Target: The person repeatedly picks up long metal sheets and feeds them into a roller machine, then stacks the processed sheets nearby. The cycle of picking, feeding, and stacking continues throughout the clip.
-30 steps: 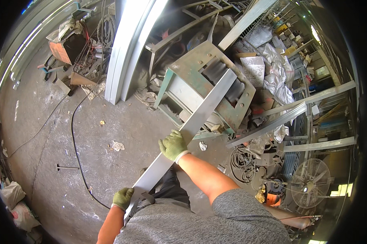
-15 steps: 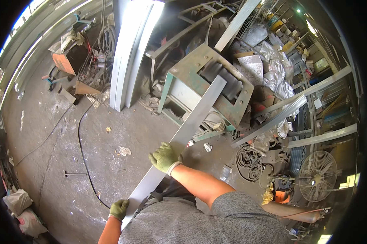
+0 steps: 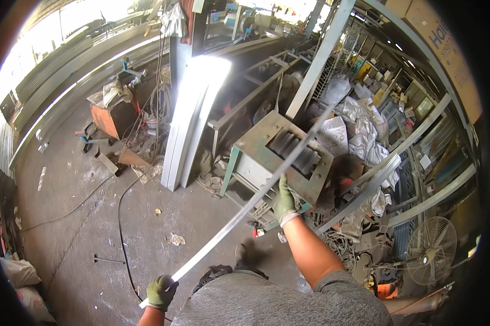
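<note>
I see my left hand (image 3: pixel 161 292) closed around the near end of a long metal strip (image 3: pixel 239 212). My right hand (image 3: pixel 283 200) grips it midway, above the green machine (image 3: pixel 275 160), the strip slanting up over it.

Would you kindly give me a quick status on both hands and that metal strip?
Left hand gripping near end of long metal strip. Right hand gripping it midway. Strip held edge-on, slanting up over green metal machine. Nothing touching its far end.

Stained grey concrete floor (image 3: pixel 76 217): black cable (image 3: pixel 123 228) snaking across, crumpled paper scrap (image 3: pixel 175 239), green metal machine (image 3: pixel 280 163), pale sacks (image 3: pixel 19 271) at edge.
</note>
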`<state>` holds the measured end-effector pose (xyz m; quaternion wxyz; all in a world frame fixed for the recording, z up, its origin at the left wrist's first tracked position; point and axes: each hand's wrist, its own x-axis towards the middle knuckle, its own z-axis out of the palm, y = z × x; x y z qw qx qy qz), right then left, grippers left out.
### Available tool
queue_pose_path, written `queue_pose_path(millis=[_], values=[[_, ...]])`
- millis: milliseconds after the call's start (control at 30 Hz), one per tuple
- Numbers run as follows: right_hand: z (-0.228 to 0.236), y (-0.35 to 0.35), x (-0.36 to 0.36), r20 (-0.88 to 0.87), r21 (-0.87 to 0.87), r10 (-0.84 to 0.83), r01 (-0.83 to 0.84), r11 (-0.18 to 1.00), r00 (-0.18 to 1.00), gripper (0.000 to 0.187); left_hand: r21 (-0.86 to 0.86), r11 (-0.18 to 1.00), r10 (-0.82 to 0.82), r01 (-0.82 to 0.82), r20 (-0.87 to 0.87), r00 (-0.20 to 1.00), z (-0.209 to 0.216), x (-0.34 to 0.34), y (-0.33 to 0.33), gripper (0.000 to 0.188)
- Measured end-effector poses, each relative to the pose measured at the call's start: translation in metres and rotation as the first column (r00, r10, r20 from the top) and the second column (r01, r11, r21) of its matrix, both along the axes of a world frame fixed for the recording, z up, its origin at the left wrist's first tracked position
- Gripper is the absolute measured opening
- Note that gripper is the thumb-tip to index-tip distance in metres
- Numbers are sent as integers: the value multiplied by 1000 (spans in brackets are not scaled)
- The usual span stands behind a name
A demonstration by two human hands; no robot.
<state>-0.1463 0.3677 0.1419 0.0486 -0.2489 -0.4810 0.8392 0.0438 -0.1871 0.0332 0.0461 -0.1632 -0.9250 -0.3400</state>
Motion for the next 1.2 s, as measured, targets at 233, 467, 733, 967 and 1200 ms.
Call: queue_pose_path(millis=[233,467,733,967,1200], values=[[51,-9,-20,-72,3,94,-94,996,993,91,-47,998,22,-39,-317,948,-12,-10,-3,39],[29,-26,-28,-47,-75,85,-88,993,995,34,-82,945,315,-318,-48,948,-2,-59,66,83],[-12,-14,-25,35,186,214,-217,958,976,34,-42,992,-117,120,67,991,69,-213,301,124],[25,55,-27,-127,310,267,-217,926,955,35,20,998,-64,61,190,980,54,-248,378,104],[55,110,-53,-269,584,236,-37,811,934,35,-3,995,-100,102,181,978,30,-287,383,106]])
